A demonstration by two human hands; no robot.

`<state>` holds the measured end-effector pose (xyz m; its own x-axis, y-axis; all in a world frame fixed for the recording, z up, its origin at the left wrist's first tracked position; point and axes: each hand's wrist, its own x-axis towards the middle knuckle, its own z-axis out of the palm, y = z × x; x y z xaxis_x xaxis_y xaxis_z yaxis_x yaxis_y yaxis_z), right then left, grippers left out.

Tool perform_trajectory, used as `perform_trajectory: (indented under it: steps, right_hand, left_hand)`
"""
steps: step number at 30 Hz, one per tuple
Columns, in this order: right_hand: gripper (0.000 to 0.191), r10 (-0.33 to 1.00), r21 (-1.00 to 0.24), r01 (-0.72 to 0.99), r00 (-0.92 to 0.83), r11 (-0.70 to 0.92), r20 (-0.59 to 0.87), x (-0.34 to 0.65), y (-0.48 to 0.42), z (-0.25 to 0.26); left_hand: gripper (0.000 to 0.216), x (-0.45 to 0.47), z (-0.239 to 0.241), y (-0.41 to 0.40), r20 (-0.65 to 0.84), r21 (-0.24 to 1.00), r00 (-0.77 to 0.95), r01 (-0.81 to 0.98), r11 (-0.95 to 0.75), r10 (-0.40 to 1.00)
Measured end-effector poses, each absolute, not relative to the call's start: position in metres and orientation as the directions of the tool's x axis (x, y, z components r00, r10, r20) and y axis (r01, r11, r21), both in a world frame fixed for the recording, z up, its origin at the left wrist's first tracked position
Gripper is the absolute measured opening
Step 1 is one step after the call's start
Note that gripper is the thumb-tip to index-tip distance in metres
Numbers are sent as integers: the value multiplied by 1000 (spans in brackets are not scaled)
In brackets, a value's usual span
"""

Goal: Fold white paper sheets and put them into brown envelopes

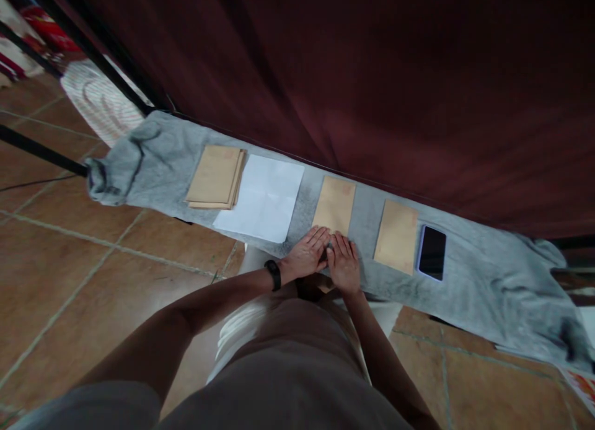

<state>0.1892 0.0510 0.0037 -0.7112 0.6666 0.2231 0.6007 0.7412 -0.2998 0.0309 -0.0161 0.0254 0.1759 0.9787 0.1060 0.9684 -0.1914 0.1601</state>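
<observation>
A brown paper envelope point(335, 201) lies in front of me on a grey cloth. My left hand point(307, 253), with a black band on its wrist, rests on the envelope's near edge with the fingers stretched out flat. Close beside it, my right hand point(344, 263) lies on the same edge, its fingers also extended. The fingertips of both hands almost meet and cover the envelope's near end. To the right is a second brown envelope point(396, 236). White paper sheets point(264, 197) lie to the left, next to a stack of brown envelopes point(216, 175).
A phone point(432, 253) in a pale purple case lies right of the second envelope. The grey cloth point(483, 275) covers a long narrow surface and is rumpled at both ends. Behind it hangs a dark red curtain point(395, 101). Black metal bars point(41, 150) stand at the left above a tiled floor point(153, 281).
</observation>
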Motion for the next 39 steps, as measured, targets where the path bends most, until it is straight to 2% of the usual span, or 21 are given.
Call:
perform_trajectory:
  steps: [6,22,28,35,39]
  right_hand:
    - [50,685,-265,632,-679,728,263,196,50,-2]
    - [50,715,-266,665,-632,698,298,210,50,-6]
    - [49,730,-286,672,-610,683,308,208,49,-4]
    - [49,747,-291,689,-594,664,297,206,49,-2]
    - [50,767,-292,710,-570,641,295,202,47,0]
  left_hand:
    - [78,31,25,-17,67,114,183,975,-190,981]
    - [78,32,26,-21,63,108,163,980,-169,985]
    - [81,30,24,-25,67,120,114,985,-122,991]
    - [83,24,16,-38,93,121,-24,993,12,995]
    - [79,23,14,-42,133,163,-76,985,54,988]
